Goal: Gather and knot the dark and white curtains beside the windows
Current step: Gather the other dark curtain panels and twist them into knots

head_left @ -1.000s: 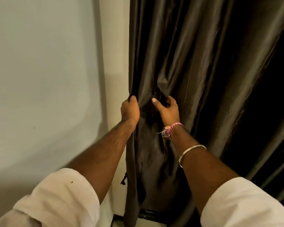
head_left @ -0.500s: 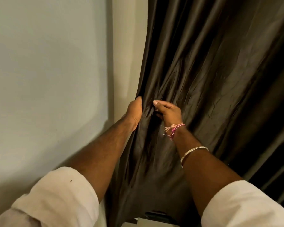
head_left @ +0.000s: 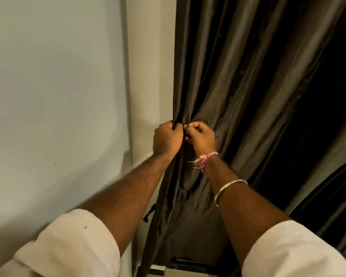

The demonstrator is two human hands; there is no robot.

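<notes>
While the dark curtain (head_left: 238,80) is hanging in long glossy folds beside the pale wall (head_left: 54,86), both hands are gripping it at its left edge, side by side and almost touching. The left hand (head_left: 167,139) is closing its curled fingers round the hem itself, bunching the edge into a tight pleat that is running up from the fist. Just right of it, the right hand (head_left: 201,136) is pinching a fold of the same cloth between thumb and bent fingers, knuckles turned toward the camera. No brand, label or writing is showing anywhere on the fabric or the wall.

Above the grip the curtain's edge is running straight up, with a strip of cream wall (head_left: 150,66) lying bare between it and the corner line further left. Below the grip the cloth is falling loosely between the two forearms, and a small dark tie (head_left: 149,213) is sticking out from the hem on the left. Right of the grip the folds are fanning upward and away; far right and lower, a paler gap is opening between dark panels.

A pink thread band (head_left: 207,159) is sitting on the right wrist, a metal bangle (head_left: 229,188) further down that forearm. Rolled white sleeves (head_left: 68,242) are covering both upper forearms.
</notes>
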